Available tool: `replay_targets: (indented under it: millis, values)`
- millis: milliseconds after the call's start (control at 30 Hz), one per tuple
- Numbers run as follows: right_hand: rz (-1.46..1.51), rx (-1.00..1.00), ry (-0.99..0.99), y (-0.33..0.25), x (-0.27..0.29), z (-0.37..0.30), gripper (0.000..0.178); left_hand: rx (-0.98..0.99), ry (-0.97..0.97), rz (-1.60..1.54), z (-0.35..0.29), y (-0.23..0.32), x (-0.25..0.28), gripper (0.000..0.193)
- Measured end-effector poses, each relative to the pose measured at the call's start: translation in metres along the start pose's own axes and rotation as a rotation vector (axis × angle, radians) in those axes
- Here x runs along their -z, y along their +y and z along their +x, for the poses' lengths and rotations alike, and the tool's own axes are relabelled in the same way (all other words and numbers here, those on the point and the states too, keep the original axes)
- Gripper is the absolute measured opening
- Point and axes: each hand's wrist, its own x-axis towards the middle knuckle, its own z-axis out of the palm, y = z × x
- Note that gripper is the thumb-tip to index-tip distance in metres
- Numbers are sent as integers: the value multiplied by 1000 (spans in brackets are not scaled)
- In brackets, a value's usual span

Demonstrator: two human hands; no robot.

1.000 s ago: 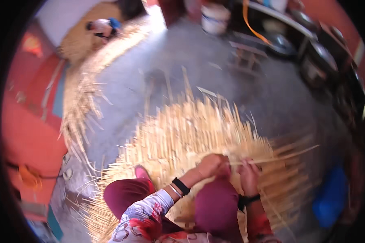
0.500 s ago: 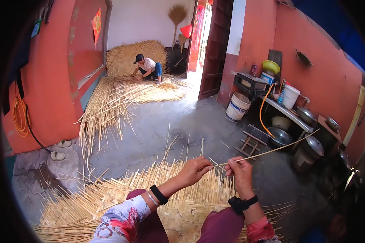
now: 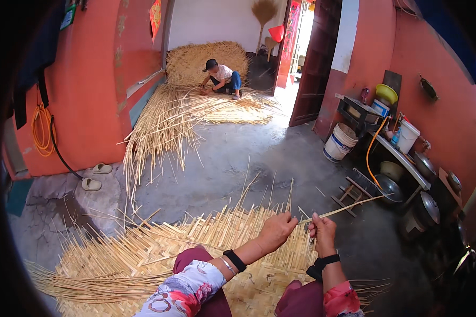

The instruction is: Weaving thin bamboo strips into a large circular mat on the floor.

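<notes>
With both the left hand [image 3: 276,230] and right hand [image 3: 322,232] fingers pinched shut on the bamboo strip [image 3: 349,207], keep it taut and level above the woven bamboo mat [image 3: 195,248]

Bright daylight glares through the open doorway [image 3: 301,37]; fisheye bends edges, with a dark vignetted rim.

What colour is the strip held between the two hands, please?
Pale straw yellow; the strip shows best in the head view, pinched by the left hand and right hand.
</notes>
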Motion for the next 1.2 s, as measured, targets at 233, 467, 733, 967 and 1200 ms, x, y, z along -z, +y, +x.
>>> replay_targets:
  millis: [233,467,733,967,1200]
  values:
    - [-4,42,-124,-4,-1,-4,19,543,-517,-891,-1,-15,0,28]
    - [130,48,-245,-11,10,-22,16,820,-702,-1483,-12,5,-16,30]
    - [62,10,-242,-17,-2,-11,17,842,-460,-1308,-6,1,-13,20]
    - [-226,106,-47,-17,12,-6,12,719,-430,-888,1,-1,-40,21]
    - [-214,355,149,-25,4,-3,11,735,-760,-986,-12,-9,-15,22]
